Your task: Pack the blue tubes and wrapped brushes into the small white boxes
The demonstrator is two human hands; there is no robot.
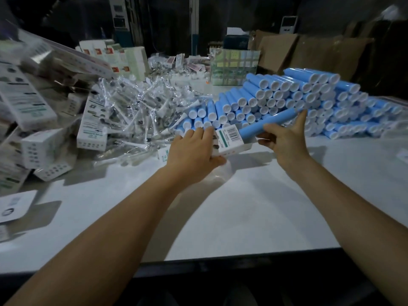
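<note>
My left hand (192, 151) grips a small white box (229, 140) with a barcode label, held just above the table. My right hand (284, 140) holds a blue tube (271, 124) whose lower end sits in the box's open end; the index finger reaches along the tube's far end. Behind them lies a big stack of blue tubes (298, 100) with white caps. A heap of wrapped brushes (136, 109) in clear plastic lies to the left of the stack.
Piles of small white boxes (37, 138) crowd the left side, some stacked high. A flat white card (15, 206) lies at the near left. Cardboard cartons (309, 54) and a patterned box (234, 67) stand at the back. The white table (220, 217) ends at a dark front edge.
</note>
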